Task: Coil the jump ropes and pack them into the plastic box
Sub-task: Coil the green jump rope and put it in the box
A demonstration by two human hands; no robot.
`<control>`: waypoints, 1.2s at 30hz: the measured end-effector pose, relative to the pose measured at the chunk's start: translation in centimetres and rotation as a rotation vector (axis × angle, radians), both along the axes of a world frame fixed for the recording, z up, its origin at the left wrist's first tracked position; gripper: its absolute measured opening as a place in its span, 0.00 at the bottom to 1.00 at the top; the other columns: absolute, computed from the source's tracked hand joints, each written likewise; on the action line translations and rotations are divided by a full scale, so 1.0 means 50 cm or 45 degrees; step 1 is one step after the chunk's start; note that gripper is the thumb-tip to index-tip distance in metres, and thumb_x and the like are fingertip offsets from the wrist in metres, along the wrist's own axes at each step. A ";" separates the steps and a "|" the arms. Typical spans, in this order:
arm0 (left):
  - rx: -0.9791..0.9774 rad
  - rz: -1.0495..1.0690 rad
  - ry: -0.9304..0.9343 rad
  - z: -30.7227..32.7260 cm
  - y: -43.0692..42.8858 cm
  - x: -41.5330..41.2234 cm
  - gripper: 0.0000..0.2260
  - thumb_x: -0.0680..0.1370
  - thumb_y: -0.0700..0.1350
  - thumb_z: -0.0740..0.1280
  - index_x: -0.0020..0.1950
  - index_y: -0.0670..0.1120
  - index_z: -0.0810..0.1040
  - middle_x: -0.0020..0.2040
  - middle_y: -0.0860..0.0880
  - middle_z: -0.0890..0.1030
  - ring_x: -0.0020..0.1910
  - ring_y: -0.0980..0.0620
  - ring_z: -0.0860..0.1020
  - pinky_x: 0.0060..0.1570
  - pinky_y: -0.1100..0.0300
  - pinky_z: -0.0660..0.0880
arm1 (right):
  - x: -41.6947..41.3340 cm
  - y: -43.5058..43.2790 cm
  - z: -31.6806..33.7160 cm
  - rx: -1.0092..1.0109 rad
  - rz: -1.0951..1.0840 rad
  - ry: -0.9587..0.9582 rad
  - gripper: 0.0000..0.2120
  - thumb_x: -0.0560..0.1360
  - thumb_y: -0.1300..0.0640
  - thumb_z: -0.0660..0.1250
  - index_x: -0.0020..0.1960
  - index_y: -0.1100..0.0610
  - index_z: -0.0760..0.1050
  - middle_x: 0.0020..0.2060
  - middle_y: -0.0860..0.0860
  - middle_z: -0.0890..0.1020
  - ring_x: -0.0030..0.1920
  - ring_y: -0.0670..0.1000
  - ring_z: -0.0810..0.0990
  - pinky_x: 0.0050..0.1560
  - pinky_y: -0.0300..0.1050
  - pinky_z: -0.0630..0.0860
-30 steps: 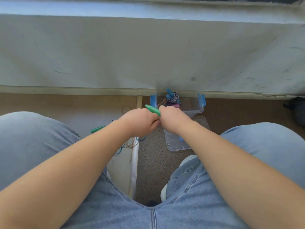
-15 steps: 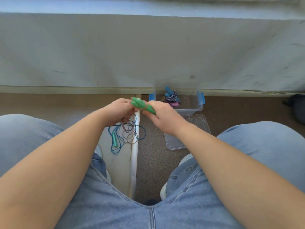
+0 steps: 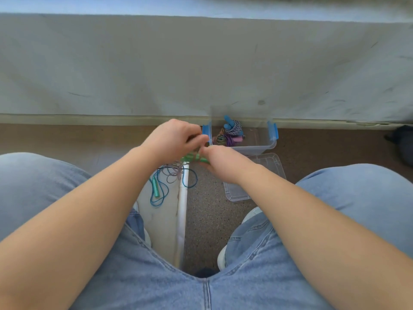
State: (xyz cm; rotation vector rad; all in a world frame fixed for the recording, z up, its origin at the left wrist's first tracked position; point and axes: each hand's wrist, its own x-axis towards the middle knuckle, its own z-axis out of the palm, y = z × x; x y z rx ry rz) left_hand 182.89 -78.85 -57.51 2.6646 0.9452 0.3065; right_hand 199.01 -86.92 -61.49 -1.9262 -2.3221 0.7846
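Note:
My right hand (image 3: 220,163) grips the green handles (image 3: 194,158) of a jump rope, held above the floor between my knees. My left hand (image 3: 173,139) is raised just above and left of them, fingers curled; what it pinches is blurred, probably the rope. Below the hands, loose loops of blue and pale cord (image 3: 172,177) with a teal handle (image 3: 155,188) lie on the floor. The clear plastic box (image 3: 257,146) with blue latches stands by the wall and holds coiled ropes (image 3: 231,133).
The box's clear lid (image 3: 268,164) lies flat on the speckled floor in front of the box. A white strip (image 3: 182,218) runs along the floor between my feet. My denim-clad knees flank the scene. A dark object (image 3: 402,144) sits at far right by the wall.
My left hand has lifted up and to the right, above the handles. My right hand has lowered a little with the green handles. The loose cord on the floor is more exposed.

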 end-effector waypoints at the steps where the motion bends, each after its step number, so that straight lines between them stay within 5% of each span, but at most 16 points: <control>1: -0.134 0.092 0.015 -0.002 0.010 -0.004 0.19 0.81 0.58 0.60 0.38 0.47 0.78 0.29 0.51 0.75 0.30 0.51 0.71 0.32 0.55 0.71 | -0.008 -0.002 0.006 0.053 0.081 0.055 0.11 0.82 0.56 0.62 0.62 0.56 0.74 0.52 0.55 0.81 0.50 0.55 0.81 0.50 0.52 0.78; 5: -1.202 0.434 -0.254 -0.043 0.027 -0.045 0.19 0.79 0.59 0.65 0.36 0.48 0.80 0.29 0.51 0.71 0.29 0.51 0.64 0.31 0.58 0.60 | -0.003 -0.008 0.030 0.223 0.029 0.357 0.09 0.82 0.55 0.63 0.55 0.60 0.75 0.48 0.54 0.79 0.47 0.53 0.76 0.51 0.54 0.75; 7: -1.450 0.539 -0.400 -0.065 0.022 -0.051 0.18 0.81 0.55 0.63 0.35 0.48 0.75 0.27 0.54 0.66 0.28 0.53 0.59 0.29 0.59 0.55 | 0.004 -0.006 0.034 0.271 -0.135 0.490 0.09 0.82 0.54 0.63 0.55 0.59 0.75 0.46 0.53 0.79 0.46 0.54 0.77 0.49 0.53 0.75; 10: -1.078 0.542 -0.239 -0.072 0.000 -0.028 0.18 0.83 0.52 0.56 0.37 0.49 0.75 0.28 0.55 0.70 0.27 0.53 0.65 0.29 0.58 0.61 | 0.001 0.004 0.027 0.318 -0.338 0.432 0.10 0.82 0.53 0.62 0.55 0.59 0.75 0.48 0.56 0.80 0.49 0.59 0.79 0.49 0.54 0.75; 13: -0.453 0.106 0.135 -0.057 -0.031 -0.012 0.15 0.84 0.50 0.54 0.47 0.53 0.80 0.34 0.57 0.75 0.34 0.54 0.74 0.38 0.56 0.70 | 0.016 0.018 0.014 0.205 -0.585 0.133 0.12 0.83 0.52 0.59 0.57 0.61 0.72 0.52 0.61 0.81 0.53 0.63 0.79 0.47 0.53 0.72; 17: -0.082 -0.109 0.083 -0.027 -0.028 -0.008 0.17 0.82 0.53 0.60 0.39 0.47 0.78 0.27 0.53 0.73 0.27 0.51 0.72 0.30 0.55 0.68 | 0.026 0.016 0.000 -0.044 -0.358 -0.118 0.08 0.83 0.56 0.60 0.58 0.59 0.71 0.52 0.58 0.80 0.51 0.60 0.80 0.47 0.52 0.75; 20: -0.141 0.056 -0.020 -0.020 0.004 -0.027 0.19 0.81 0.55 0.63 0.33 0.47 0.76 0.26 0.51 0.73 0.26 0.52 0.70 0.29 0.57 0.66 | 0.008 0.005 0.015 -0.100 -0.064 0.028 0.01 0.81 0.58 0.61 0.51 0.54 0.69 0.47 0.51 0.77 0.47 0.54 0.77 0.46 0.50 0.74; 23: -0.455 0.345 -0.073 -0.037 0.033 -0.054 0.24 0.81 0.58 0.61 0.32 0.45 0.78 0.26 0.47 0.73 0.27 0.52 0.66 0.32 0.56 0.65 | -0.006 -0.005 0.042 -0.034 0.085 0.273 0.04 0.80 0.58 0.63 0.47 0.53 0.70 0.42 0.48 0.74 0.42 0.49 0.74 0.43 0.46 0.69; 26: -0.737 0.558 -0.181 -0.059 0.034 -0.060 0.26 0.82 0.58 0.58 0.34 0.42 0.76 0.28 0.47 0.70 0.28 0.49 0.65 0.35 0.55 0.64 | -0.014 -0.010 0.052 0.113 -0.129 0.614 0.04 0.81 0.56 0.64 0.48 0.55 0.72 0.39 0.47 0.76 0.38 0.45 0.74 0.38 0.43 0.68; 28: -0.653 0.538 -0.128 -0.066 0.013 -0.051 0.20 0.84 0.55 0.55 0.39 0.47 0.78 0.31 0.50 0.75 0.30 0.47 0.72 0.36 0.53 0.70 | -0.011 0.001 0.051 0.221 -0.418 0.719 0.05 0.82 0.54 0.63 0.52 0.55 0.74 0.40 0.49 0.78 0.40 0.50 0.76 0.39 0.45 0.69; 30: -0.492 0.359 0.001 -0.064 -0.018 -0.036 0.15 0.84 0.53 0.52 0.50 0.51 0.77 0.34 0.51 0.78 0.34 0.45 0.77 0.38 0.51 0.74 | 0.003 0.018 0.049 0.241 -0.671 0.633 0.06 0.82 0.52 0.62 0.52 0.55 0.73 0.43 0.52 0.79 0.42 0.53 0.76 0.39 0.46 0.68; 32: -0.331 0.079 0.099 -0.056 -0.042 -0.021 0.13 0.84 0.53 0.53 0.51 0.51 0.76 0.36 0.50 0.79 0.36 0.44 0.78 0.38 0.50 0.75 | 0.027 0.025 0.036 0.137 -0.742 0.278 0.07 0.82 0.54 0.60 0.53 0.58 0.71 0.45 0.55 0.78 0.45 0.57 0.75 0.41 0.47 0.67; 34: -0.066 -0.196 0.090 -0.046 -0.050 -0.006 0.13 0.82 0.53 0.57 0.44 0.49 0.76 0.32 0.51 0.77 0.33 0.45 0.75 0.33 0.53 0.72 | 0.043 0.020 0.017 -0.032 -0.589 -0.065 0.06 0.82 0.58 0.60 0.56 0.58 0.70 0.49 0.58 0.79 0.47 0.60 0.78 0.42 0.48 0.69; 36: 0.093 -0.294 0.087 -0.030 -0.039 -0.001 0.14 0.81 0.54 0.59 0.39 0.49 0.74 0.29 0.54 0.71 0.29 0.47 0.70 0.29 0.56 0.68 | 0.037 0.009 0.003 -0.169 -0.310 -0.131 0.06 0.81 0.60 0.60 0.58 0.55 0.71 0.52 0.58 0.80 0.48 0.60 0.80 0.42 0.48 0.72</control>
